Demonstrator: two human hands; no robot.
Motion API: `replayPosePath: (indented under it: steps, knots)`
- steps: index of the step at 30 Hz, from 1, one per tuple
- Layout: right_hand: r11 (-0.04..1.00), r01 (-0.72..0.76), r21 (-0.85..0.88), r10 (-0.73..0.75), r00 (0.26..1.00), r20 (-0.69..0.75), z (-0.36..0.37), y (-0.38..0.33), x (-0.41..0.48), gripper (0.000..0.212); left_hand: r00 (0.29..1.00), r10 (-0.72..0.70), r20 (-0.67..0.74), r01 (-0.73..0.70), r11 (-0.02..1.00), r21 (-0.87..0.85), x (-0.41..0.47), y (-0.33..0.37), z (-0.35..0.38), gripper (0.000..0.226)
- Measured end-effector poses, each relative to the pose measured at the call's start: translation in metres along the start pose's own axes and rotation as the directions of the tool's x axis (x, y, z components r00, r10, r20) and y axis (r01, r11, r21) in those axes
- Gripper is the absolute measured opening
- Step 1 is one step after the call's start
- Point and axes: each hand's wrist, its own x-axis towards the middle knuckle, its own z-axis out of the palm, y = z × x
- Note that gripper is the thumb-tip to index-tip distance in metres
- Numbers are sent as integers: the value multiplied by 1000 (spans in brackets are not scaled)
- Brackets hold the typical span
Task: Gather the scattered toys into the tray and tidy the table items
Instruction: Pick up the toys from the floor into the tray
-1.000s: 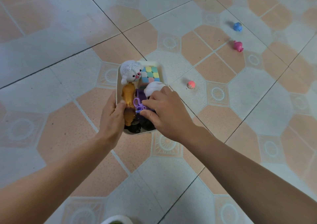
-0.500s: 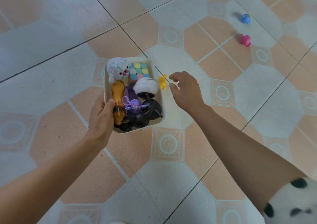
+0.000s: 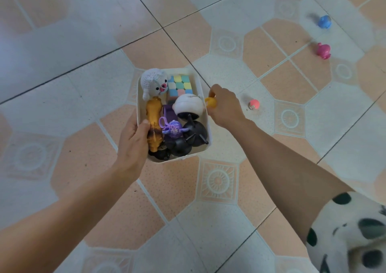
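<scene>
A white tray (image 3: 202, 89) sits on the tiled floor, packed with toys: a white crocheted animal (image 3: 154, 83), a pastel puzzle cube (image 3: 179, 84), a white ball-shaped toy (image 3: 189, 107), an orange figure (image 3: 154, 114), a purple trinket (image 3: 173, 127) and black pieces (image 3: 193, 135). My left hand (image 3: 133, 143) grips the tray's left rim, thumb inside against the orange figure. My right hand (image 3: 224, 107) is closed on a small yellow toy (image 3: 211, 102) just outside the tray's right rim.
Three small toys lie loose on the floor to the right: a coral-pink one (image 3: 254, 104) near my right hand, a magenta one (image 3: 323, 50) and a blue one (image 3: 324, 21) farther off. A black-spotted white garment (image 3: 346, 237) fills the lower right corner.
My right hand left the tray's contents, reached to the right of the tray and closed on the small yellow toy. My left hand kept hold of the tray's left rim.
</scene>
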Motion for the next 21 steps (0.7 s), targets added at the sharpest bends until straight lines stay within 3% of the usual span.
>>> replayPosePath:
  steps: [6, 9, 11, 15, 21]
  knots:
    - [939, 1, 345, 68, 980, -189, -39, 0, -32, 33, 1000, 7, 4, -7, 1000, 4, -5, 5, 6, 33]
    - [894, -7, 449, 75, 988, -133, -62, -11, -51, 40, 999, 25, 20, -25, 1000, 4, -11, 11, 16, 28]
    - [874, 20, 485, 3, 999, -46, -73, -23, -65, 47, 999, 38, 30, -38, 999, 1, -16, 16, 23, 27]
    - [932, 217, 289, -218, 976, -28, -82, -49, -87, 51, 998, 48, 38, -48, 999, 6, -26, 21, 35, 29]
    - [959, 271, 82, -264, 961, -85, -77, -62, -97, 29, 994, 77, 80, -79, 997, 14, -38, 28, 44, 33]
